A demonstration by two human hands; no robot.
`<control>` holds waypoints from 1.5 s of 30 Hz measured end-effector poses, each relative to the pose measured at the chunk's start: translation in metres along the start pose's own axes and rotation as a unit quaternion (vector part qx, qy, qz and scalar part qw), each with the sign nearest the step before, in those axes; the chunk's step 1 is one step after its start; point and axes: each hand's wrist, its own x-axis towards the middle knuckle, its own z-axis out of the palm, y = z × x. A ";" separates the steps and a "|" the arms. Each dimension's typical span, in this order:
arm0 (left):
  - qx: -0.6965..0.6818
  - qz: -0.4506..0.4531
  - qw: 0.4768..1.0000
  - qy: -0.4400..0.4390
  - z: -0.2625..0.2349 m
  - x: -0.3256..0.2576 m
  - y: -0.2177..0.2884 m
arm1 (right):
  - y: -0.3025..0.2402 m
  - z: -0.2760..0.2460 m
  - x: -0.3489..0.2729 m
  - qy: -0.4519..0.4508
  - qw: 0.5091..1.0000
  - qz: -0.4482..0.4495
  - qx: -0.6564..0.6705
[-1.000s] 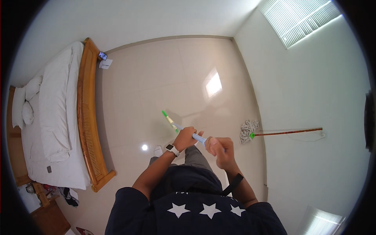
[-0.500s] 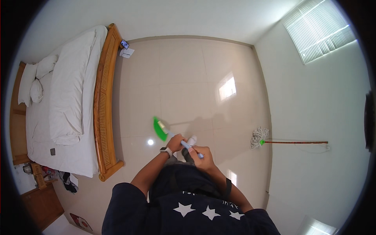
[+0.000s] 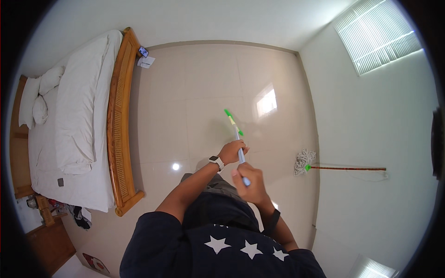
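Both hands closed around a blue broom handle [image 3: 240, 155], left hand [image 3: 231, 152] above right hand [image 3: 248, 180], green broom head [image 3: 231, 120] now swung farther out across the floor [image 3: 194, 102], mop [image 3: 324, 167] unmoved by the wall

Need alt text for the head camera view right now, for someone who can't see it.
Both hands, left hand ahead of right hand, grip a broom with a pale blue handle and green head over a shiny tiled floor. A white-sheeted bed stands at left; a string mop leans against the right wall.
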 end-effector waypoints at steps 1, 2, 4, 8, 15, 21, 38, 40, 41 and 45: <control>0.025 -0.002 1.000 -0.011 -0.004 -0.002 0.000 | -0.005 -0.007 0.001 -0.008 0.999 0.043 -0.015; 0.026 -0.003 1.000 -0.011 -0.011 -0.007 0.005 | -0.006 -0.012 0.001 -0.008 0.999 0.043 -0.013; 0.081 -0.100 0.991 -0.036 -0.028 -0.023 0.018 | -0.006 -0.020 0.003 -0.004 0.994 0.087 0.063; 0.117 -0.141 0.982 -0.048 -0.071 -0.080 0.018 | 0.001 0.001 0.007 -0.017 0.968 0.041 0.246; 0.168 -0.251 0.948 -0.098 -0.127 -0.182 -0.038 | 0.018 0.108 -0.003 -0.045 0.946 0.126 0.294; 0.059 -0.097 0.993 -0.017 -0.109 -0.239 -0.154 | -0.004 0.204 -0.019 -0.125 0.988 0.050 0.071; 0.095 -0.042 0.993 -0.063 -0.174 -0.170 -0.054 | -0.082 0.175 -0.016 0.013 0.996 0.089 0.022; 0.138 -0.126 0.976 -0.113 -0.194 -0.191 -0.043 | -0.078 0.178 -0.019 0.004 0.990 0.126 0.067; 0.153 -0.134 0.973 -0.106 -0.201 -0.206 -0.048 | -0.078 0.184 -0.018 0.007 0.981 0.137 0.136; 0.191 -0.240 0.941 -0.141 -0.213 -0.256 -0.080 | -0.052 0.212 -0.021 0.006 0.944 0.191 0.267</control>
